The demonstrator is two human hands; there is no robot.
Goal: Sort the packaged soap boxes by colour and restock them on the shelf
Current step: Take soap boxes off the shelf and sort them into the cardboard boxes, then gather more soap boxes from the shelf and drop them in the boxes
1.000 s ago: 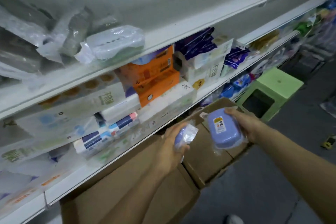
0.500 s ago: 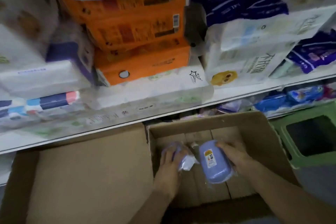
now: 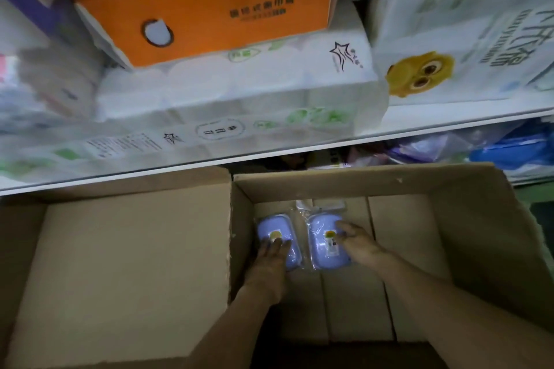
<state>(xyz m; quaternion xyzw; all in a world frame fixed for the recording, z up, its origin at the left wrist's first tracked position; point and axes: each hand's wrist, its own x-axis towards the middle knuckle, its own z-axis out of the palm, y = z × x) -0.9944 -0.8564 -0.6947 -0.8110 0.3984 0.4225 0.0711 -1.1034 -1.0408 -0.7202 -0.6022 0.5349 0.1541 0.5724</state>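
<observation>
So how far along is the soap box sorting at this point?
Done: two purple soap boxes, the left one and the right one, lie side by side on the bottom of the open cardboard carton. In hand: the left hand and right hand rest on them. Left: neither box is on the shelf, so restocking looks not yet done.

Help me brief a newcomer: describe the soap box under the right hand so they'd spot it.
Find the open cardboard carton below the white shelf. Two wrapped lilac soap boxes lie inside; it's the right soap box, under the right hand, lying farther from the carton's left wall.
</observation>
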